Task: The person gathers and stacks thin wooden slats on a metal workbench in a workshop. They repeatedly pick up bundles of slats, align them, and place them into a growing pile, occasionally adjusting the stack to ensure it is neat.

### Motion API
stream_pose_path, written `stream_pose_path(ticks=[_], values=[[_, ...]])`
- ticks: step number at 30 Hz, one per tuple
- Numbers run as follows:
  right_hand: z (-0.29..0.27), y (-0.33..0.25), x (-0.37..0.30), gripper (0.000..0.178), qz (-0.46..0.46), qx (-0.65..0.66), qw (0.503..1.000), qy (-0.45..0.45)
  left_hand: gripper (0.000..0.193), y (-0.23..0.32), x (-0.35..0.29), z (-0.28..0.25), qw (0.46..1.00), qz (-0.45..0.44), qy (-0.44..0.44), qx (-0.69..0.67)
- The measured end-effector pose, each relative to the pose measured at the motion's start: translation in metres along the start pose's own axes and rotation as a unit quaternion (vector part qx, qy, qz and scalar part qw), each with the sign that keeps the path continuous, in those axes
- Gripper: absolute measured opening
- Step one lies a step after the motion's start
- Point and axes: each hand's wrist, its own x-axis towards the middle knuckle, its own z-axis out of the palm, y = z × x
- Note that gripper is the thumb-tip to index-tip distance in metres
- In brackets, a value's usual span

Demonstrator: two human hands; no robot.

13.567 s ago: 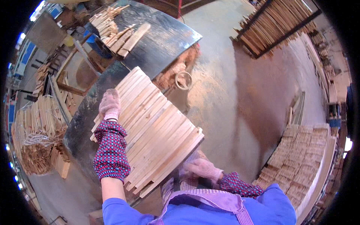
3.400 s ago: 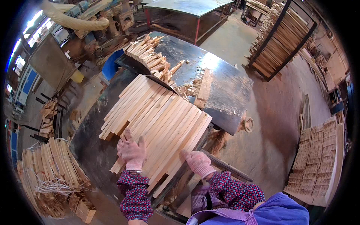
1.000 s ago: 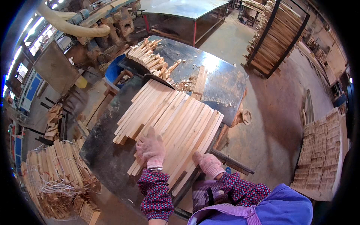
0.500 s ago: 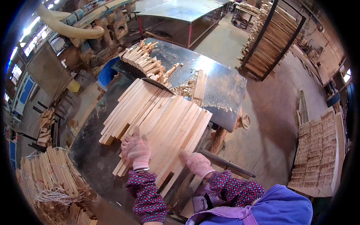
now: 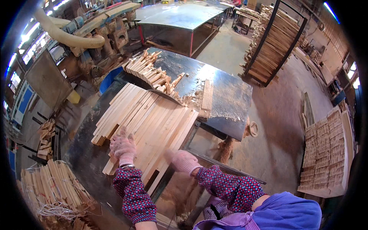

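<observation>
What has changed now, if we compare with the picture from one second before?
The row of wooden strips slid to the person's left relative to the offcuts, and the left hand and right hand moved left with it. No new hold or release is visible; the right hand is blurred. Unchanged: the left hand rests on the strips; the offcuts and light board lie on the dark table.
</observation>
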Motion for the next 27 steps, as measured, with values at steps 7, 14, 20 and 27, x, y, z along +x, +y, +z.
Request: stream_pose_path(ticks=[7, 14, 20, 27], values=[[-0.008, -0.028, 0.024, 0.079, -0.055, 0.038, 0.998, 0.014, 0.054, -0.014, 0.036, -0.008, 1.0, -0.005, 0.013, -0.027], [-0.018, -0.064, 0.046, 0.066, -0.05, 0.091, 0.994, 0.011, 0.057, -0.034, 0.088, 0.009, 0.998, 0.021, 0.059, -0.019], [-0.025, -0.109, 0.041, 0.08, 0.021, 0.109, 0.994, 0.007, 0.054, -0.064, 0.125, 0.02, 0.998, 0.008, 0.054, -0.024], [-0.028, -0.095, 0.028, 0.08, 0.045, 0.119, 0.992, 0.021, 0.054, -0.042, 0.088, -0.011, 1.0, 0.009, 0.009, -0.025]])
